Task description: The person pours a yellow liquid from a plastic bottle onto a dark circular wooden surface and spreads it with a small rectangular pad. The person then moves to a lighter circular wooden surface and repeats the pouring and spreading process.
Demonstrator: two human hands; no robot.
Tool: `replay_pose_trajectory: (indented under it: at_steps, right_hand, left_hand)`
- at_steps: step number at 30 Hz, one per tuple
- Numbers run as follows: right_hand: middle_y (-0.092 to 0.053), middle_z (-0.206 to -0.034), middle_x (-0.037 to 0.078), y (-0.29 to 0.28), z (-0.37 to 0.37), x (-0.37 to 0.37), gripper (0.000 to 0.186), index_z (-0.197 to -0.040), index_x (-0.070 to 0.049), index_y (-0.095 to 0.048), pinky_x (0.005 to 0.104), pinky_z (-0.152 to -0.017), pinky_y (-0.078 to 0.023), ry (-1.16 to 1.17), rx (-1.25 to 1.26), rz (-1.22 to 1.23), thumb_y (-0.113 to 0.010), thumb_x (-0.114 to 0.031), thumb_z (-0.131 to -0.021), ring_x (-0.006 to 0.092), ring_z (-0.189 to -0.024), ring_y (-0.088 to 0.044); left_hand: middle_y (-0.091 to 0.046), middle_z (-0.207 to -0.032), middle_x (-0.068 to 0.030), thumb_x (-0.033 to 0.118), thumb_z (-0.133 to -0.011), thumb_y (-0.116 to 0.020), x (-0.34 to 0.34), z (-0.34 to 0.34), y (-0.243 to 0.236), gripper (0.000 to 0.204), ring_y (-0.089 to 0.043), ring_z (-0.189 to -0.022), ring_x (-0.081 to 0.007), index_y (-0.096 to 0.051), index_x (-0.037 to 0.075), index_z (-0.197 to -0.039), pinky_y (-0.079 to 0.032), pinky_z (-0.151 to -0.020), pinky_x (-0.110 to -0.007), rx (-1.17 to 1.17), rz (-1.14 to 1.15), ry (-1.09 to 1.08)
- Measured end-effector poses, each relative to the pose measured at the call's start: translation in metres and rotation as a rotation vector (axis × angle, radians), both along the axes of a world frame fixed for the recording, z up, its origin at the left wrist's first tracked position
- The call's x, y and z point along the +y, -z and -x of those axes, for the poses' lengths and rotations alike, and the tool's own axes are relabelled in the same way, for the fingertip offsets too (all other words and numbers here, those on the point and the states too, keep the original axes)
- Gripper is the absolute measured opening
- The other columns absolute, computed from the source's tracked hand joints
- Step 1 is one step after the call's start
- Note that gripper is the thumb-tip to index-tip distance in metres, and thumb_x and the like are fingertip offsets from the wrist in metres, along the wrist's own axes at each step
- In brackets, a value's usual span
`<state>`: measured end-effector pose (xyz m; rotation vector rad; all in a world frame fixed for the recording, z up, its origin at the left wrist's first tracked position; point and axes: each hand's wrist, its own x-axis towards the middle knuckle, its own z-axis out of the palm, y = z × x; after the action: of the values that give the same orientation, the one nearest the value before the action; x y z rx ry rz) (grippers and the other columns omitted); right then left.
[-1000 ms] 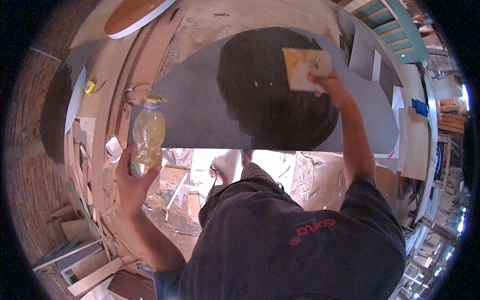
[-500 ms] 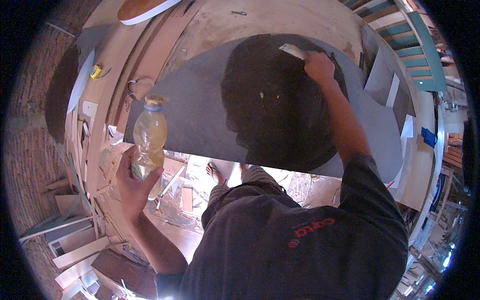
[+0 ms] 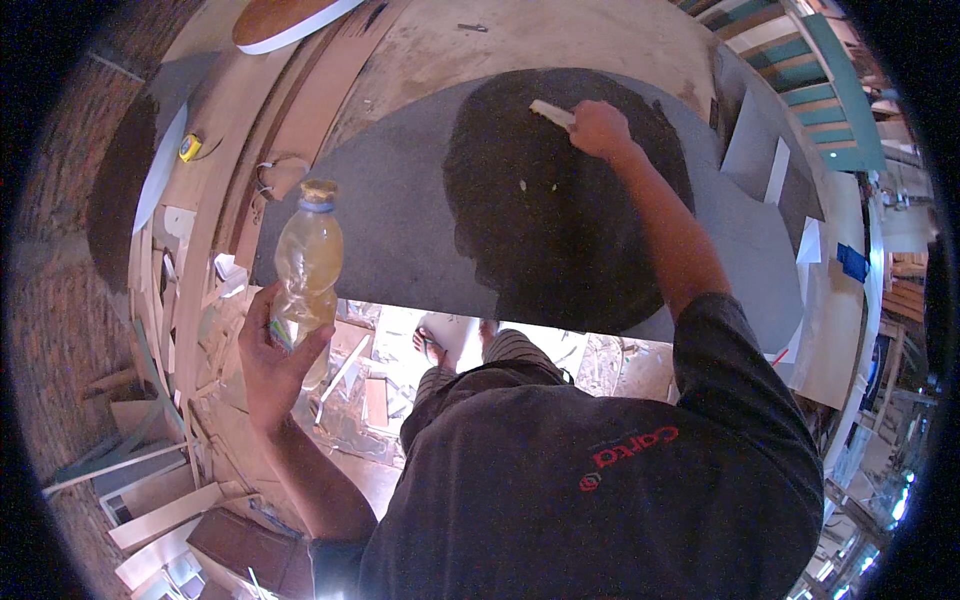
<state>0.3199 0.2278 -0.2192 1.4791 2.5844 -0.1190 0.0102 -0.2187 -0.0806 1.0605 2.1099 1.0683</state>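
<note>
My left hand (image 3: 277,362) is wrapped round the lower part of a clear plastic bottle (image 3: 306,255). The bottle stands nearly upright, holds a yellowish liquid, and has a crusted tan top above a blue ring. In my right hand (image 3: 602,130) is a pale, flat spreader (image 3: 551,113), gripped at one end over the far part of a grey sheet (image 3: 370,200). That sheet has a curved far edge and a straight near one. A dark, wet-looking patch (image 3: 570,240) covers much of its middle, with two small pale spots on it.
Long brown boards (image 3: 290,110) lie left of the sheet, with a yellow tape measure (image 3: 189,147) beyond them. White and grey offcuts (image 3: 777,170) sit at the right. Wood scraps (image 3: 165,515) pile up at the lower left. A round-ended brown panel (image 3: 290,25) is at the top.
My right hand has moved left across the dark patch with the spreader. My left hand and the bottle have shifted slightly to the right.
</note>
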Motion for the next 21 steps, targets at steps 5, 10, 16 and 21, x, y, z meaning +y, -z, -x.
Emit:
replay_pose_trajectory:
  at_steps: [5, 10, 16, 21]
  right_hand:
    - [-0.075, -0.097, 0.018, 0.001, 0.008, -0.042, 0.026, -0.105, -0.011, -0.078, 0.0529, -0.084, -0.058, -0.128, -0.062, 0.062, -0.071, -0.028, -0.086, 0.0404, -0.096, -0.072]
    - [-0.074, -0.093, 0.015, -0.003, 0.005, -0.096, 0.023, -0.107, -0.015, -0.079, 0.0524, -0.081, -0.058, -0.239, -0.138, 0.147, -0.069, -0.024, -0.088, 0.0393, -0.093, -0.071]
    - [-0.074, -0.097, 0.010, -0.004, -0.019, -0.160, 0.028, -0.114, -0.021, -0.080, 0.0469, -0.085, -0.057, -0.335, -0.233, 0.144, -0.069, -0.019, -0.088, 0.0326, -0.100, -0.069]
    - [-0.075, -0.098, 0.008, -0.007, -0.036, -0.224, 0.031, -0.115, -0.022, -0.080, 0.0453, -0.083, -0.057, -0.282, -0.230, 0.202, -0.069, -0.016, -0.087, 0.0313, -0.096, -0.068]
  left_hand:
    - [-0.066, -0.117, -0.0126, 0.014, -0.076, -0.089, -0.006, 0.009, 0.004, 0.068, -0.061, -0.110, -0.0184, -0.057, -0.005, -0.133, -0.047, -0.099, -0.034, -0.046, -0.053, 0.056]
    - [-0.065, -0.118, -0.0116, 0.013, -0.076, -0.089, -0.015, 0.016, -0.003, 0.066, -0.061, -0.110, -0.0185, -0.057, -0.005, -0.132, -0.047, -0.099, -0.034, -0.094, -0.030, 0.077]
    - [-0.065, -0.119, -0.0114, 0.012, -0.075, -0.090, -0.035, 0.030, -0.003, 0.069, -0.061, -0.110, -0.0183, -0.056, -0.005, -0.132, -0.047, -0.099, -0.034, -0.065, -0.058, 0.117]
    - [-0.064, -0.119, -0.0115, 0.011, -0.073, -0.091, -0.055, 0.038, 0.002, 0.071, -0.061, -0.111, -0.0186, -0.056, -0.006, -0.133, -0.047, -0.100, -0.033, -0.057, -0.075, 0.129]
